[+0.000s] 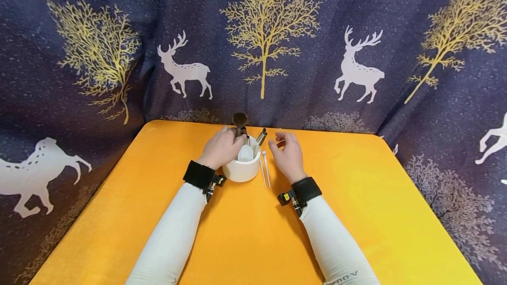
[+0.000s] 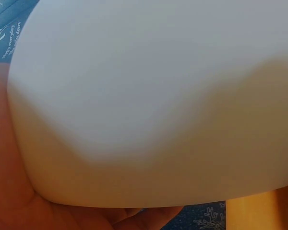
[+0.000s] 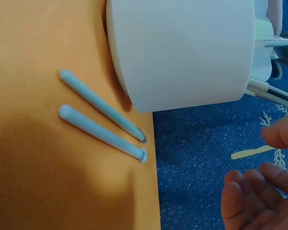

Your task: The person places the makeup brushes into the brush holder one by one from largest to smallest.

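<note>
A white round cup (image 1: 240, 171) holding several makeup brushes stands near the table's far edge. My left hand (image 1: 222, 147) grips the cup's left side, the thumb over the rim; in the left wrist view, fingers (image 2: 153, 218) show past its wall. A fluffy dark brush (image 1: 239, 120) rises beside the thumb. Dark-tipped brushes (image 1: 262, 135) lean right in the cup, near a pale rounded piece (image 1: 245, 153). My right hand (image 1: 288, 155) hovers right of the cup, fingers loosely bent, holding nothing. Between it and the cup lie two slim pale brushes (image 3: 103, 130), side by side.
An orange cloth (image 1: 245, 241) covers the table. Behind it hangs a dark blue curtain (image 1: 293, 109) printed with white deer and yellow trees, close to the cup. Black bands with small cameras (image 1: 291, 197) sit on both wrists.
</note>
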The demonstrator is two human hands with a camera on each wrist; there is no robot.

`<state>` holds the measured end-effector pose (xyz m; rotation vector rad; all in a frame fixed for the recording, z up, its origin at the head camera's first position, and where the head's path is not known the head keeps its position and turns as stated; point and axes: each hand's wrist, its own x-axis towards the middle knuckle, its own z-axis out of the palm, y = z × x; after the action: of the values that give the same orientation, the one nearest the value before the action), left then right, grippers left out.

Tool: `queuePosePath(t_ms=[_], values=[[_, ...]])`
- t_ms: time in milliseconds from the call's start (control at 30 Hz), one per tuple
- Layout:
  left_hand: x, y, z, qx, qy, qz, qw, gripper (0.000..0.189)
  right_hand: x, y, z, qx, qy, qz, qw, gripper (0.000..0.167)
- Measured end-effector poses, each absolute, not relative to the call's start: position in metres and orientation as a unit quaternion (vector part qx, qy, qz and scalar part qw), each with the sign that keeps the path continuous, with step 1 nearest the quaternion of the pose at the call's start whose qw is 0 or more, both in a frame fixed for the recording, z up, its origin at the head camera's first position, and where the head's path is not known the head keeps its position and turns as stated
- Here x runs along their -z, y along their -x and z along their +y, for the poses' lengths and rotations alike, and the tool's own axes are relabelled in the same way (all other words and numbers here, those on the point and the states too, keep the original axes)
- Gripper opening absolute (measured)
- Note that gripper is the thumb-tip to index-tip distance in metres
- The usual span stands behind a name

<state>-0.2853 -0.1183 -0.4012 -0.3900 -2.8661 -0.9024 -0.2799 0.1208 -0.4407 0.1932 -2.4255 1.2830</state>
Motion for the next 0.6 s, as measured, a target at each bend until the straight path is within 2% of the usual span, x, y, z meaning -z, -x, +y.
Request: queuePosePath(t_ms=[600], values=[[0.4023, 0.2869, -0.1193, 0.303, 0.137, -0.941, 0.058, 0.048, 0.4481, 0.2838, 0.119, -0.404, -0.046, -0.908, 0.097, 0.053]])
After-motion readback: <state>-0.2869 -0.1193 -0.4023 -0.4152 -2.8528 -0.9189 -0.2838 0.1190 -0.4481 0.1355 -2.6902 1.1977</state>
